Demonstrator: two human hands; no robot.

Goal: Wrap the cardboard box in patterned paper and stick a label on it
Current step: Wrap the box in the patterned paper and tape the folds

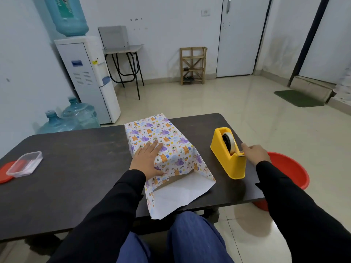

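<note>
Nearest the person, the patterned paper (180, 196) hung open past the table (76, 168) edge, white side up, and the cardboard box (177, 179) showed bare at that end. So neither fold nor tape there yet, and no label on it. The left hand (150, 158) lay flat, fingers straight, pressing the paper down on top of the box at mid-table. Over to the right, the right hand (254, 153) pinched the tape (230, 141) at the yellow dispenser (228, 160) cutter. The box ran lengthwise away from the person, its far end angled slightly left.
</note>
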